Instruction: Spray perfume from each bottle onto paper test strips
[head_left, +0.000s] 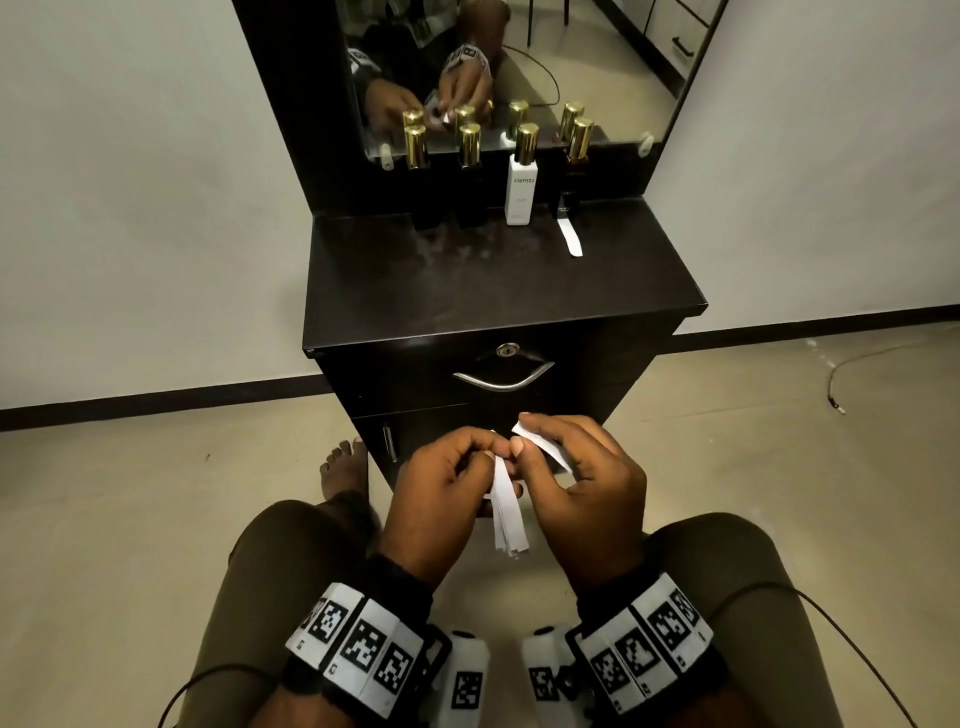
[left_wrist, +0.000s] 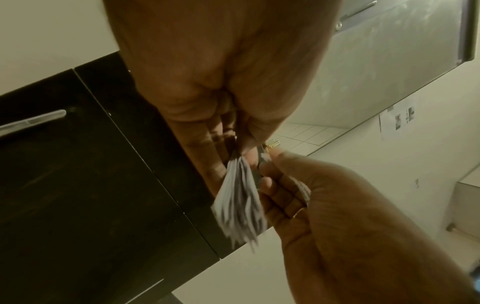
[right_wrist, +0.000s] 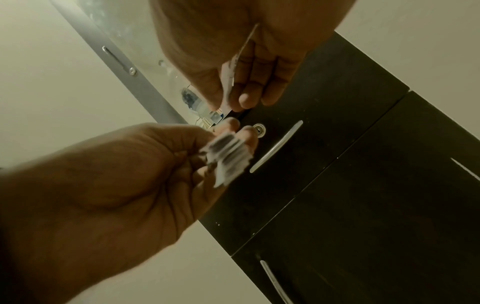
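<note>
left hand (head_left: 447, 483): curled round a bunch of strips (head_left: 508, 512), pinched at the top between thumb and fingers, so it's got a firm hold. The bunch hangs down and fans out a bit at the bottom. Sits low in front of the dresser (head_left: 498, 280), below its drawer.

right hand (head_left: 587, 478): fingers bent, thumb and forefinger nipping one strip (head_left: 540, 447), which runs back across the palm. It's right beside the left hand, fingertips nearly touching over the top of the bunch.

bunch, from the wrist cams: left wrist view shows it blurred and splayed under the left hand's fingertips (left_wrist: 241, 203); right wrist view shows the same fan (right_wrist: 228, 158) in front of the drawer lock (right_wrist: 259, 129).

one strip, right wrist view: seen edge on, a thin pale line across the palm (right_wrist: 235, 67).

bottles: four with gold caps in a row at the back of the dresser top, up against the mirror (head_left: 519, 62). Two dark ones on the left (head_left: 418, 171) (head_left: 470, 171), then a white bottle (head_left: 521, 179), then another dark one (head_left: 575, 171) on the right. All upright, caps on.

loose strip (head_left: 570, 236): lying flat on the dresser top just in front of the rightmost bottle, well apart from the hands.

drawer handle (head_left: 503, 378): curved metal, on the dresser front just above the hands.

person: sitting on the floor facing the dresser, knees either side, a bare foot (head_left: 343, 467) by its left bottom corner.
</note>
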